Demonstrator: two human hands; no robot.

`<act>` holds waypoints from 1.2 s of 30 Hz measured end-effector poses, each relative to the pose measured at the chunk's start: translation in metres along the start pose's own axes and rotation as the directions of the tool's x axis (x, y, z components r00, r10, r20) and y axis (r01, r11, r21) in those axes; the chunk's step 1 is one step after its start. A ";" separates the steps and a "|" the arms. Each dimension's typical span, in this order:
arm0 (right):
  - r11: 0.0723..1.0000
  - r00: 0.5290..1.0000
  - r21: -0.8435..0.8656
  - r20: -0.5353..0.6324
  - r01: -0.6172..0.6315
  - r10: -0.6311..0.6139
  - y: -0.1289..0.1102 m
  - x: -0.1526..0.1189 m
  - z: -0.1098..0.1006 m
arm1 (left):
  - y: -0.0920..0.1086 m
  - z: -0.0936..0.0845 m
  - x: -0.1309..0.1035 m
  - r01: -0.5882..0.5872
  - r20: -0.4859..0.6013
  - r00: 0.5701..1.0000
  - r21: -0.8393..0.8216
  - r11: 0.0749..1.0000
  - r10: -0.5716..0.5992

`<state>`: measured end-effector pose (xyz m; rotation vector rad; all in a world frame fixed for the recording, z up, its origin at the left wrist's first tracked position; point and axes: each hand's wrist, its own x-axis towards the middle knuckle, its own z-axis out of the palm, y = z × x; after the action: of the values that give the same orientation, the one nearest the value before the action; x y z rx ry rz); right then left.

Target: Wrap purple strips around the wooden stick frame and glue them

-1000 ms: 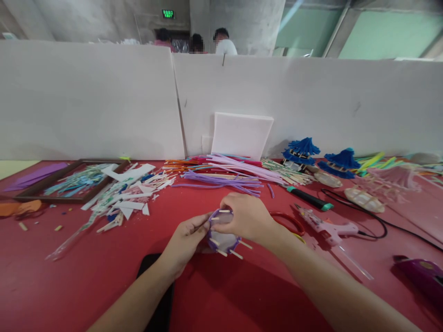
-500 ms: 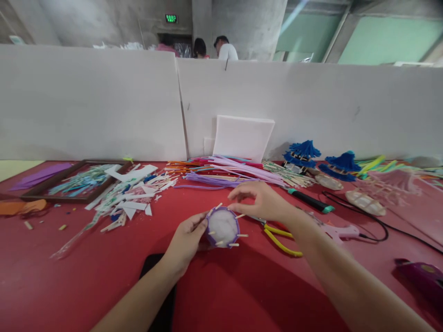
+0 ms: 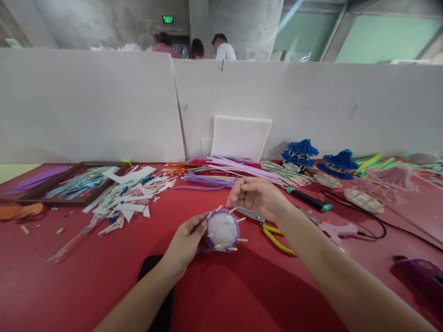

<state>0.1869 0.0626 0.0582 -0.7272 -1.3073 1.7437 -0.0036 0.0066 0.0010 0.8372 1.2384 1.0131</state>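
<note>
The left hand (image 3: 185, 240) pinches the left edge of a round piece (image 3: 223, 230) between thumb and fingers, holding it above the worktop (image 3: 100, 295) in front of the person. The piece has a purple rim, a cloudy white middle and short pale sticks (image 3: 242, 240) poking out around it. The right hand (image 3: 261, 198) is half open beside its upper right edge, fingers loosely bent; I cannot tell whether it grips anything small. Below that hand, a tool with yellow handles (image 3: 276, 242) lies partly covered by the forearm. Farther right are a pink glue gun (image 3: 339, 230) and a black handle with green ends (image 3: 309, 199). Purple fuzzy stems (image 3: 204, 179) lie behind the hands, two blue-roofed models (image 3: 301, 150) stand back right, and paper scraps (image 3: 133, 205) are heaped to the left, near a brown frame (image 3: 51, 202).
</note>
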 end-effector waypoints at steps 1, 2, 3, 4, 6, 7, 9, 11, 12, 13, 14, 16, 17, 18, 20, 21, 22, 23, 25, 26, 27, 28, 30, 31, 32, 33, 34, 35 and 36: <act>1.000 1.000 -0.001 -0.005 -0.020 0.020 -0.001 -0.001 0.001 | 0.000 0.000 0.000 -0.016 0.005 1.000 -0.004 1.000 0.016; 0.999 0.999 -0.005 -0.006 -0.034 0.034 -0.003 -0.002 0.002 | 0.000 0.000 0.000 -0.038 0.007 0.999 -0.006 0.999 0.038; 0.999 0.999 -0.009 -0.006 -0.043 0.043 -0.004 -0.002 0.003 | 0.000 -0.001 0.000 -0.063 0.008 0.998 -0.009 0.998 0.063; 0.999 0.999 -0.012 -0.002 -0.047 0.047 -0.005 -0.003 0.004 | 0.000 -0.002 0.000 -0.090 0.008 0.996 -0.013 0.996 0.090; 0.999 0.999 -0.026 0.018 -0.034 0.035 -0.008 -0.006 0.008 | 0.000 -0.003 0.001 -0.143 0.001 0.990 -0.022 0.989 0.143; 0.999 0.999 -0.044 0.032 -0.021 0.022 -0.009 -0.008 0.010 | 0.000 -0.004 0.001 -0.166 -0.007 0.986 -0.024 0.986 0.166; 0.989 0.998 -0.147 0.068 0.005 0.005 -0.013 -0.013 0.015 | 0.001 -0.005 0.001 -0.205 -0.032 0.978 -0.023 0.978 0.205; 0.930 0.993 -0.366 0.118 0.041 0.003 -0.015 -0.018 0.022 | 0.002 -0.005 0.001 -0.232 -0.060 0.971 -0.015 0.973 0.230; 0.864 0.990 -0.498 0.143 0.076 -0.005 -0.015 -0.021 0.025 | 0.002 -0.005 0.001 -0.239 -0.069 0.969 -0.009 0.971 0.238; 0.768 0.985 -0.628 0.169 0.125 -0.022 -0.014 -0.023 0.029 | 0.003 -0.005 0.000 -0.247 -0.077 0.966 0.000 0.969 0.246; 0.649 0.980 -0.739 0.195 0.180 -0.049 -0.011 -0.025 0.032 | 0.003 -0.005 0.000 -0.254 -0.080 0.964 0.012 0.967 0.254; 0.374 0.964 -0.889 0.244 0.265 -0.103 -0.003 -0.025 0.038 | 0.002 -0.005 0.001 -0.274 -0.071 0.959 0.037 0.961 0.276; 0.244 0.958 -0.928 0.259 0.281 -0.119 0.002 -0.024 0.041 | 0.001 -0.006 0.001 -0.286 -0.063 0.955 0.044 0.957 0.289; 0.136 0.955 -0.949 0.269 0.285 -0.122 0.007 -0.023 0.042 | -0.001 -0.006 0.002 -0.297 -0.051 0.953 0.049 0.954 0.299; 0.006 0.953 -0.960 0.278 0.280 -0.117 0.017 -0.019 0.044 | -0.003 -0.007 0.002 -0.312 -0.029 0.949 0.060 0.948 0.314; -0.022 0.953 -0.960 0.278 0.278 -0.117 0.021 -0.017 0.045 | -0.004 -0.007 0.003 -0.320 -0.019 0.947 0.070 0.945 0.322; -0.034 0.954 -0.961 0.275 0.273 -0.121 0.024 -0.015 0.045 | -0.005 -0.008 0.003 -0.329 -0.010 0.944 0.084 0.941 0.331; -0.039 0.955 -0.963 0.268 0.265 -0.130 0.026 -0.013 0.045 | -0.005 -0.008 0.003 -0.339 -0.001 0.940 0.096 0.936 0.341; -0.045 0.956 -0.967 0.254 0.250 -0.146 0.030 -0.011 0.046 | -0.006 -0.008 0.003 -0.350 0.008 0.936 0.110 0.930 0.351; -0.051 0.959 -0.969 0.246 0.241 -0.144 0.030 -0.011 0.047 | -0.006 -0.008 0.003 -0.347 0.009 0.937 0.109 0.931 0.348; -0.057 0.961 -0.971 0.238 0.233 -0.137 0.031 -0.010 0.047 | -0.006 -0.008 0.003 -0.343 0.010 0.939 0.107 0.933 0.344; -0.064 0.964 -0.972 0.234 0.227 -0.126 0.032 -0.010 0.047 | -0.006 -0.007 0.003 -0.343 0.011 0.939 0.104 0.934 0.343; -0.073 0.968 -0.972 0.228 0.221 -0.107 0.033 -0.009 0.047 | -0.006 -0.007 0.003 -0.352 0.012 0.936 0.102 0.931 0.352; -0.073 0.968 -0.973 0.227 0.220 -0.105 0.033 -0.009 0.047 | -0.006 -0.007 0.003 -0.357 0.011 0.934 0.100 0.929 0.358; -0.073 0.967 -0.972 0.230 0.224 -0.106 0.034 -0.009 0.047 | -0.005 -0.007 0.003 -0.359 0.010 0.933 0.099 0.928 0.360; -0.071 0.965 -0.970 0.238 0.231 -0.108 0.034 -0.009 0.047 | -0.005 -0.007 0.003 -0.358 0.010 0.933 0.098 0.929 0.358; -0.067 0.963 -0.968 0.247 0.241 -0.109 0.034 -0.009 0.046 | -0.005 -0.007 0.003 -0.353 0.009 0.935 0.098 0.931 0.353; -0.063 0.960 -0.965 0.259 0.253 -0.106 0.034 -0.008 0.046 | -0.005 -0.007 0.003 -0.348 0.009 0.937 0.099 0.932 0.349; -0.058 0.957 -0.962 0.273 0.268 -0.101 0.034 -0.008 0.046 | -0.005 -0.007 0.002 -0.345 0.010 0.938 0.102 0.933 0.346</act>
<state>0.1440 0.0293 0.0387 -1.0989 -2.6417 0.1857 -0.0095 0.0069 -0.0057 1.1610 1.1804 1.2422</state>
